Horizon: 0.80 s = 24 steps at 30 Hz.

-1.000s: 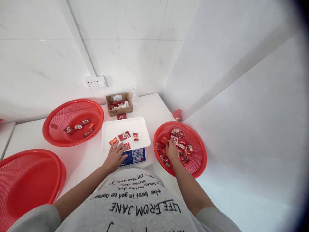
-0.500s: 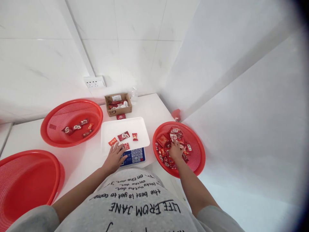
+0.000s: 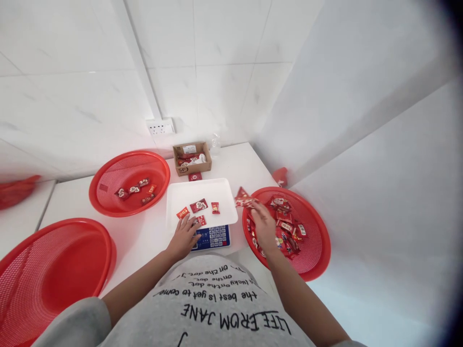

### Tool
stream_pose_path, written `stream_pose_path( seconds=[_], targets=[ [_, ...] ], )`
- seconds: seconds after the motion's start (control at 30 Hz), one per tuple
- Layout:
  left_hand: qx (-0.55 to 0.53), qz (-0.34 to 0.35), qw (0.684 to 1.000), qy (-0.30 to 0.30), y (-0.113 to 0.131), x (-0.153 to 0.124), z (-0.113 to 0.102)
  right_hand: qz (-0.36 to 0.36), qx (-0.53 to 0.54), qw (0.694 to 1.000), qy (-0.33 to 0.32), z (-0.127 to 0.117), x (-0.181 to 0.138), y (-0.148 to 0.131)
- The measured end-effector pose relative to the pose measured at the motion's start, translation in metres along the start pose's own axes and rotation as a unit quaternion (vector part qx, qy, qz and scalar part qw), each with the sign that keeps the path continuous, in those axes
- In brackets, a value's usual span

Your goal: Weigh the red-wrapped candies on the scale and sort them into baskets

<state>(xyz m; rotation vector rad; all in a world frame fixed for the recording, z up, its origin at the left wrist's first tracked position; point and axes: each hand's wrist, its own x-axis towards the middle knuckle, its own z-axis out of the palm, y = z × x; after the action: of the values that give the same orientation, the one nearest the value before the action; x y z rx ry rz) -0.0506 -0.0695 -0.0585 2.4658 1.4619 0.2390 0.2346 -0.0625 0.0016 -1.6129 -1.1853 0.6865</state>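
My right hand [image 3: 263, 224] is closed on red wrapped candies [image 3: 243, 198], slightly blurred, at the left rim of the right-hand red basket [image 3: 318, 241]. Several more red-wrapped candies [image 3: 285, 226] lie in that basket below it. My left hand [image 3: 184, 237] rests with fingers spread at the front edge of the white scale tray [image 3: 226, 193]. Its fingertips are by a small red packet [image 3: 201, 220] and an orange-red packet [image 3: 183, 212]. A dark red packet [image 3: 198, 206] and a small red candy [image 3: 215, 208] also lie on the tray. Beneath it shows the scale's blue keypad [image 3: 217, 236].
A red basket [image 3: 108, 168] at back left holds several candies. Another red basket [image 3: 103, 284] stands at front left. Behind the tray is a cardboard box [image 3: 195, 167] of red packets, with one red packet [image 3: 195, 177] before it. A wall socket [image 3: 160, 126] is above the table.
My right hand has risen out of the candies in the right basket and moved left toward the tray, carrying red candies. My left hand stays at the tray's edge. The view has shifted left.
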Motion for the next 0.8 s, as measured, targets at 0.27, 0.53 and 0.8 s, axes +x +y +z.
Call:
stream_pose_path(
  seconds=[0.27,0.53,0.8],
  targets=[
    [0.001,-0.01,1.0,0.013,-0.007,-0.001,-0.001,0.058,0.062,0.968,-0.236,0.075,-0.017,0.009],
    [0.007,-0.016,1.0,0.005,0.001,0.012,0.001,-0.106,-0.186,0.944,-0.253,0.071,-0.021,0.008],
    [0.01,0.037,0.998,-0.043,0.012,0.021,-0.003,-0.135,-0.279,0.892,-0.33,0.076,-0.026,0.007]
  ],
)
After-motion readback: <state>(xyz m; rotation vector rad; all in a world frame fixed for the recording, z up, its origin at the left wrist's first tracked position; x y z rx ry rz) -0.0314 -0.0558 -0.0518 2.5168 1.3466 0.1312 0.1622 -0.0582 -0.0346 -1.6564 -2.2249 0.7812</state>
